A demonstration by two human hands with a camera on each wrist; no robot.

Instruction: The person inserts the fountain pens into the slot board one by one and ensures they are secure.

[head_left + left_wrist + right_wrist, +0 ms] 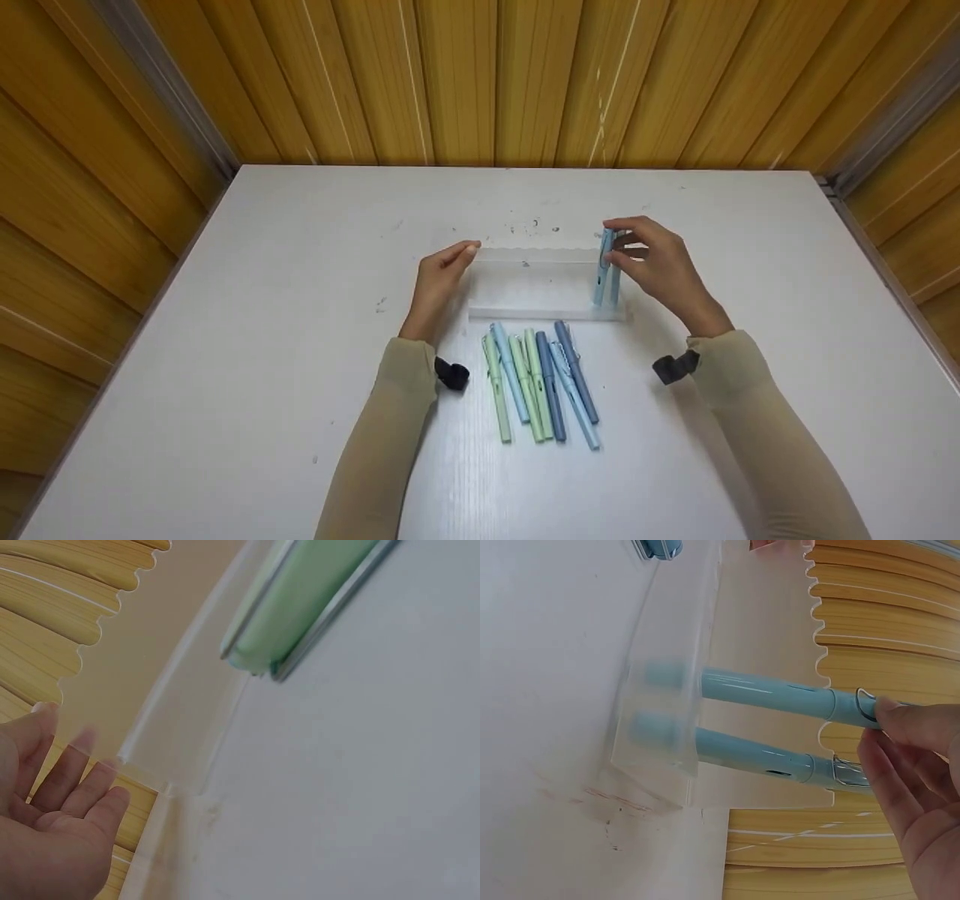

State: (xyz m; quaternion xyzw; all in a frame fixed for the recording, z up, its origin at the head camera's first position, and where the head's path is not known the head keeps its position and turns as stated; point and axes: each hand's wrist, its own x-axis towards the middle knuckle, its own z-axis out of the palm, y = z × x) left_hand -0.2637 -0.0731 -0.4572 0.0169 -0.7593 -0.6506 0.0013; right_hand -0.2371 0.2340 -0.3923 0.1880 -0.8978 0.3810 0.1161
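A clear pen stand (536, 312) with a scalloped back edge stands between my two hands. At its left upper corner, my left hand (437, 289) pinches the edge of the back panel between thumb and fingertip. My right hand (664, 262) pinches a light blue pen (602, 270) by its clipped cap. That pen is nearly upright, and its lower end is behind the frosted front wall (667, 637) in the right wrist view. Beside it, a second light blue pen (757, 756) leans in the right end slot of the stand, close to my right fingers.
Several pens lie side by side just in front of the stand: green pens (498, 394), light blue pens (576, 401) and dark blue pens (550, 386). The white table (285, 315) extends around them. Yellow wood-look panels (457, 82) rise behind it.
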